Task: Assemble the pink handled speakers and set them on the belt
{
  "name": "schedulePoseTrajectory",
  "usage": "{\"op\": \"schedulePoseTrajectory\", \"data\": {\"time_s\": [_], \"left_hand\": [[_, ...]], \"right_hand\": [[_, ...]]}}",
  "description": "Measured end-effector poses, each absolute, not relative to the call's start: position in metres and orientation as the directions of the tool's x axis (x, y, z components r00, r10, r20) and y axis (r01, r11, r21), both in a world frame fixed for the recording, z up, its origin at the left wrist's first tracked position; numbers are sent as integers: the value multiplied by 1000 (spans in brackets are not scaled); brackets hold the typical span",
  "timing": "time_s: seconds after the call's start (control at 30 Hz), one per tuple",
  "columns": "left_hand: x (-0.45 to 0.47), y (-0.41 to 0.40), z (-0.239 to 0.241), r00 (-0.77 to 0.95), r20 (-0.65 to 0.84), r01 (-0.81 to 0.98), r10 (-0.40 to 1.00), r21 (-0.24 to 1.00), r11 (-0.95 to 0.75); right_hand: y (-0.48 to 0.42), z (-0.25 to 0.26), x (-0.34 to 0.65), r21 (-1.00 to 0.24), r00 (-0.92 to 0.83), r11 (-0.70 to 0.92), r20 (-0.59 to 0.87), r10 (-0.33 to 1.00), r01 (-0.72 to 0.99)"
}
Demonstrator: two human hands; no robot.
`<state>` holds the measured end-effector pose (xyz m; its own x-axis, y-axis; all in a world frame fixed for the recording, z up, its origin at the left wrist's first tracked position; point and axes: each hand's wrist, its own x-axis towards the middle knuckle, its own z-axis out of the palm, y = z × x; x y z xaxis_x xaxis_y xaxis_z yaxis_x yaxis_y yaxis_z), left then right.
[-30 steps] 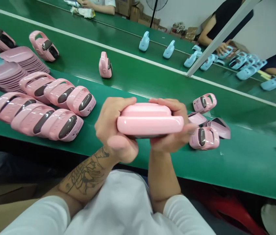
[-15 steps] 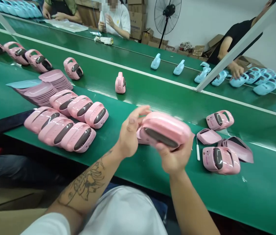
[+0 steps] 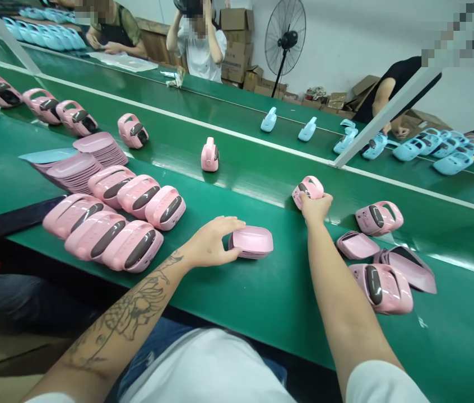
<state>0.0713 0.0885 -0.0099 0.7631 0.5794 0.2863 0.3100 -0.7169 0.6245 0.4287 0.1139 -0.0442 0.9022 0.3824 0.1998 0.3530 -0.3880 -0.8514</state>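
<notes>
My right hand [image 3: 316,208] reaches forward and grips a pink plastic housing [image 3: 309,187] with a dark window and an open handle loop, at the belt beyond the green work surface. My left hand [image 3: 212,242] has its thumb and fingers round the left end of a short stack of pink plastic covers [image 3: 256,242] lying on the surface. Left of that hand, several pink housings [image 3: 134,246] lie on their sides in two rows. To the right of my right forearm are another pink housing [image 3: 382,286] and a small stack of covers [image 3: 358,245].
A white frame bar [image 3: 186,115] crosses behind the belt, with a slanted post [image 3: 384,120] at the right. Pink housings [image 3: 209,155] stand along the belt. Taller cover stacks [image 3: 98,148] lie at the left. Co-workers handle blue housings [image 3: 409,148] across the line.
My right hand has carried the pink housing forward and right, away from my left hand. My left hand has lowered to the cover stack, which now shows. The view has shifted slightly.
</notes>
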Motion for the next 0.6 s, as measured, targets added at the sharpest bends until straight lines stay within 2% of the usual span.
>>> {"op": "schedulePoseTrajectory", "data": {"time_s": [0.13, 0.23, 0.33, 0.4, 0.5, 0.6], "left_hand": [[76, 85, -11, 714, 333, 300, 616, 649, -699], [79, 82, -13, 669, 379, 257, 640, 690, -677], [81, 79, -15, 587, 370, 242, 720, 769, -592], [81, 77, -16, 537, 338, 256, 773, 808, -531], [82, 74, -17, 518, 316, 269, 795, 822, -502], [81, 71, -19, 537, 326, 244, 778, 822, -514]], "right_hand": [[89, -36, 406, -771, 820, -366, 334, 466, 522], [59, -21, 384, -743, 696, -257, 366, 618, 618], [25, -7, 361, -757, 512, -151, 268, 816, 636], [4, 0, 345, -763, 403, -119, 196, 894, 635], [-17, 4, 323, -746, 286, -113, 107, 952, 656], [-21, 2, 309, -715, 281, -173, 34, 959, 677]]}}
